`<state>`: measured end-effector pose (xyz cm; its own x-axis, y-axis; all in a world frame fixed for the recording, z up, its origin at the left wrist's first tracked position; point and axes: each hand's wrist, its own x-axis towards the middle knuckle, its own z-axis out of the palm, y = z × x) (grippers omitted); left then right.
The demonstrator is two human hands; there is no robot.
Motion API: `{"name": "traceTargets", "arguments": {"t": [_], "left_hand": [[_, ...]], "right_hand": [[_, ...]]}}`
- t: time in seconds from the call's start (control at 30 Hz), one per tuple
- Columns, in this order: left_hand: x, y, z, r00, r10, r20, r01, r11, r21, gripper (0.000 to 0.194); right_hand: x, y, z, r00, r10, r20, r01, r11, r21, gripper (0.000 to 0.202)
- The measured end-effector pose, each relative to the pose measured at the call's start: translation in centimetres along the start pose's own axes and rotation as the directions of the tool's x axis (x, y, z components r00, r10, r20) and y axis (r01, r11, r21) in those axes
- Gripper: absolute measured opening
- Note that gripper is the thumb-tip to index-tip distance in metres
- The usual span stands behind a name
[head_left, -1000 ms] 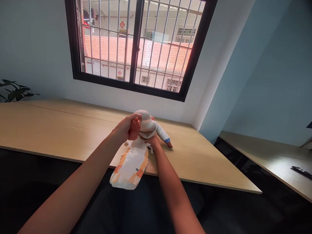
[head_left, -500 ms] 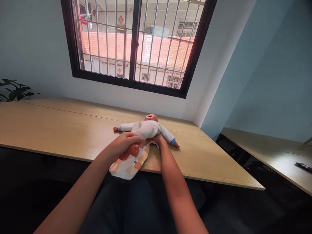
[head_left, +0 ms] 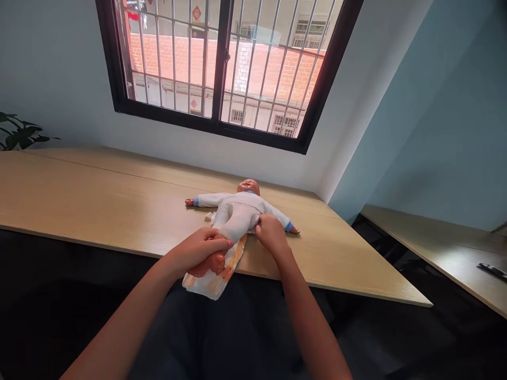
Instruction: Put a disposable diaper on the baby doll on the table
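White-clothed doll (head_left: 240, 208), both ankles in the left hand's (head_left: 203, 249) closed grip, diaper (head_left: 214, 277) beneath its 2 legs.

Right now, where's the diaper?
In the head view, the diaper is just left of the middle, partly under the doll and below the left hand, with one end sticking out past the table's near edge.

Red diamond signs beyond the window (head_left: 222, 66).
The upper diamond (head_left: 197, 13) bears one Chinese character, apparently 福; the lower diamond (head_left: 194, 104) is too small to read.
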<state>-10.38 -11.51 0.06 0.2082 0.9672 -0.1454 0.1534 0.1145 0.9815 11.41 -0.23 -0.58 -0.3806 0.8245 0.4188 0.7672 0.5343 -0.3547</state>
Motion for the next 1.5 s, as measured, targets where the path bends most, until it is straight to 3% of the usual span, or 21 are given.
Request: {"name": "traceTargets", "arguments": {"t": [0.07, 0.13, 0.2, 0.3, 0.37, 0.43, 0.6, 0.67, 0.77, 0.83, 0.87, 0.93, 0.97, 1.03, 1.1, 1.23, 1.3, 1.4, 1.5], "left_hand": [[0.2, -0.4, -0.5, 1.0, -0.003, 0.009, 0.003, 1.0, 0.009, 0.037], [0.4, -0.7, -0.9, 1.0, 0.006, 0.02, -0.006, 1.0, 0.013, 0.037], [0.5, -0.8, -1.4, 0.999, 0.019, 0.032, -0.019, 1.0, 0.004, 0.038], [0.4, -0.5, -1.9, 1.0, -0.001, 0.013, 0.0, 1.0, 0.017, 0.041], [0.4, -0.3, -2.0, 1.0, -0.021, -0.009, 0.021, 0.999, 0.033, 0.042], [0.3, -0.2, -1.9, 1.0, -0.03, 0.0, 0.03, 0.999, 0.03, 0.042], [0.1, -0.3, -1.2, 0.999, -0.039, -0.013, 0.04, 0.998, 0.039, 0.042], [0.0, -0.4, -0.9, 0.999, -0.043, -0.02, 0.044, 0.998, 0.041, 0.042], [-0.3, -0.6, -0.3, 1.0, -0.014, -0.023, 0.015, 0.998, 0.063, 0.044], [-0.4, -0.8, 0.2, 0.998, 0.051, -0.042, -0.046, 0.993, 0.108, 0.043], [-0.5, -1.0, 0.4, 0.993, 0.099, -0.067, -0.09, 0.987, 0.137, 0.041], [-0.6, -1.6, 0.7, 0.973, 0.185, -0.136, -0.158, 0.97, 0.187, 0.04], [-0.7, -2.0, 0.7, 0.963, 0.211, -0.166, -0.177, 0.964, 0.198, 0.04], [-0.8, -2.9, 0.5, 0.953, 0.23, -0.196, -0.196, 0.964, 0.178, 0.041], [-0.7, -3.9, -0.1, 0.943, 0.242, -0.23, -0.205, 0.964, 0.171, 0.039], [0.4, -5.3, -1.3, 0.88, 0.322, -0.351, -0.173, 0.902, 0.395, 0.031], [1.4, -5.6, -1.7, 0.864, 0.406, -0.299, -0.194, 0.815, 0.546, 0.026], [2.8, -5.3, -2.3, 0.859, 0.506, -0.072, -0.331, 0.658, 0.676, 0.02], [3.2, -4.1, -2.6, 0.85, 0.522, 0.066, -0.436, 0.629, 0.643, 0.019]], "right_hand": [[-2.3, -0.4, 0.7, 0.991, -0.119, 0.06, 0.107, 0.981, 0.163, 0.02], [-4.3, -1.2, 1.2, 0.956, -0.28, 0.082, 0.229, 0.895, 0.383, 0.019], [-5.3, -2.0, 1.6, 0.919, -0.385, 0.082, 0.3, 0.821, 0.486, 0.03], [-4.6, -2.5, 1.8, 0.872, -0.468, 0.146, 0.36, 0.814, 0.457, 0.06], [-3.7, -2.2, 1.9, 0.852, -0.487, 0.191, 0.382, 0.83, 0.407, 0.062], [-3.1, -1.7, 2.2, 0.847, -0.487, 0.212, 0.386, 0.839, 0.384, 0.049], [-4.5, 0.0, 2.4, 0.893, -0.422, 0.156, 0.308, 0.825, 0.473, 0.008], [-5.9, 1.1, 1.9, 0.911, -0.39, 0.134, 0.263, 0.8, 0.539, 0.017], [-8.0, 3.0, 0.7, 0.919, -0.34, 0.202, 0.134, 0.748, 0.65, 0.03], [-8.8, 3.6, -0.2, 0.962, -0.203, 0.184, 0.025, 0.734, 0.679, 0.031], [-8.9, 3.4, -0.6, 0.988, -0.112, 0.108, 0.008, 0.73, 0.683, 0.029], [-8.9, 2.0, -1.7, 0.996, -0.01, -0.093, 0.07, 0.743, 0.666, 0.022], [-8.8, 0.8, -2.2, 0.985, -0.029, -0.168, 0.131, 0.756, 0.642, 0.016], [-8.5, -1.9, -3.0, 0.976, -0.196, -0.094, 0.213, 0.786, 0.58, 0.011], [-8.4, -4.4, -3.3, 0.962, -0.266, 0.061, 0.203, 0.846, 0.494, 0.024], [-8.6, -7.0, -1.5, 0.999, -0.012, 0.051, -0.003, 0.957, 0.291, 0.027], [-8.5, -7.5, 0.2, 0.995, 0.08, 0.055, -0.091, 0.963, 0.254, 0.04], [-7.7, -7.9, 2.2, 0.976, 0.172, 0.131, -0.195, 0.962, 0.192, 0.052], [-6.6, -7.6, 2.1, 0.957, 0.224, 0.185, -0.251, 0.959, 0.133, 0.031]]}}
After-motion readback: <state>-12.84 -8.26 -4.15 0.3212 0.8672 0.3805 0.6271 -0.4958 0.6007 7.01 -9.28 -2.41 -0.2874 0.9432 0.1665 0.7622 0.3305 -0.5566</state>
